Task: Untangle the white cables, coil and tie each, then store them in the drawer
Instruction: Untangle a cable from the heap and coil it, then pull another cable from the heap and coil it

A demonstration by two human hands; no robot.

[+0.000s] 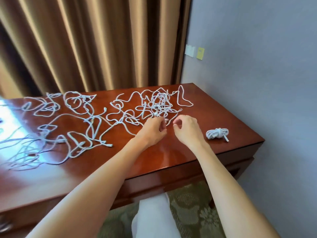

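Note:
Several white cables (77, 124) sprawl in loose tangles over the reddish wooden desk (171, 157), with a denser knot (159, 103) at the back right. My left hand (153, 129) has its fingers curled, pinching a cable end at the near edge of that knot. Just to its right, my right hand (187, 127) hovers with thumb and forefinger curved toward each other; whether it holds a strand I cannot tell. One coiled and tied cable (217, 133) lies on the desk near the right edge.
Brown curtains (85, 43) hang behind the desk, and a grey wall (257, 66) with a switch plate (190, 50) stands to the right. The desk's drawer fronts (171, 179) face me, shut. Patterned carpet (192, 212) shows below.

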